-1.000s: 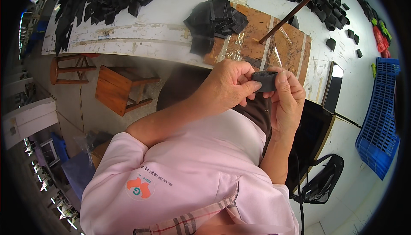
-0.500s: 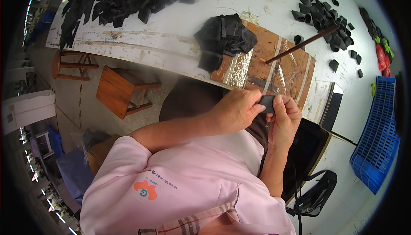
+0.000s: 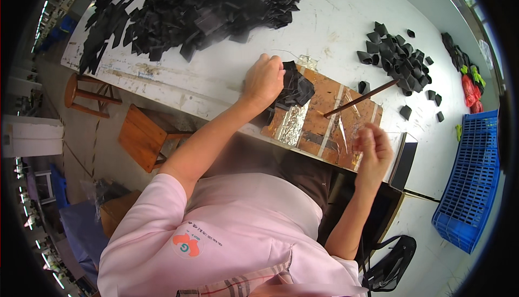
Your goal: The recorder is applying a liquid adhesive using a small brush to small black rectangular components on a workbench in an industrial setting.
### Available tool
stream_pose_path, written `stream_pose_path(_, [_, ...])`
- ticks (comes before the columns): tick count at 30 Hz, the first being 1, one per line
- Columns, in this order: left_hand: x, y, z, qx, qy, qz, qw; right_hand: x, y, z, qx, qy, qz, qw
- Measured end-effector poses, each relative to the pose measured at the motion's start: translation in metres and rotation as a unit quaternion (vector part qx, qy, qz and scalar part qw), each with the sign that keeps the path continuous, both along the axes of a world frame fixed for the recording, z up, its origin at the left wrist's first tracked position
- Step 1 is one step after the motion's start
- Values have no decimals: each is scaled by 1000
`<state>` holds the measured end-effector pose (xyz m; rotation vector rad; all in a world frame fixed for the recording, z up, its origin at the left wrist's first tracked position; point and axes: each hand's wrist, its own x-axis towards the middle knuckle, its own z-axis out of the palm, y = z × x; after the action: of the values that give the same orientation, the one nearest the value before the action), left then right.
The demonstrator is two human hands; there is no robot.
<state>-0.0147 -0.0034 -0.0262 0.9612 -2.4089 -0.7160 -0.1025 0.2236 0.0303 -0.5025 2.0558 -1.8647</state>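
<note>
**Left hand on the black stack, right hand bare over the board**

At the near edge of the white worktable (image 3: 346,21), my left hand (image 3: 263,82) rests on a small stack of black pieces (image 3: 294,88) that lies on the far left corner of the brown work board (image 3: 316,129). My fingers curl down over the stack and touch its top; whether they actually pinch a piece I cannot tell, since the back of my hand hides the fingertips. My right hand (image 3: 373,148) hovers above the board's right end, well apart from the stack. Its fingers are loosely bent and hold nothing that I can make out.

Strips of shiny foil tape (image 3: 292,126) run across the board between my two hands. A thin dark stick (image 3: 361,98) lies slanted on the board, its lower tip near the middle and its upper end pointing out over the table toward a loose scatter of folded black pieces (image 3: 392,53). A much larger heap of flat black pieces (image 3: 200,10) covers the far left of the table.

Beside the table on my right stands a blue plastic crate (image 3: 470,189). Below the table's left side sit a low wooden stool (image 3: 143,143) and a round stool (image 3: 89,94). My pink sleeves fill the lower part of the view.
</note>
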Motion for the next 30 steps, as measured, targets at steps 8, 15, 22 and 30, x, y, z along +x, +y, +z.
stream_pose_path(8, [17, 12, 41, -183, 227, -58, 955, 44, -18, 9, 90, 137, 98, 982])
stream_pose_path(15, [43, 77, 77, 425, 251, -186, 850, 50, -27, 10, -149, -159, 142, 966])
stream_pose_path(22, [41, 92, 76, 548, 250, -151, 783, 43, -15, 14, -182, -193, 140, 954])
stream_pose_path(30, [49, 89, 81, 612, 237, -191, 730, 43, -15, 15, -203, -349, 81, 911])
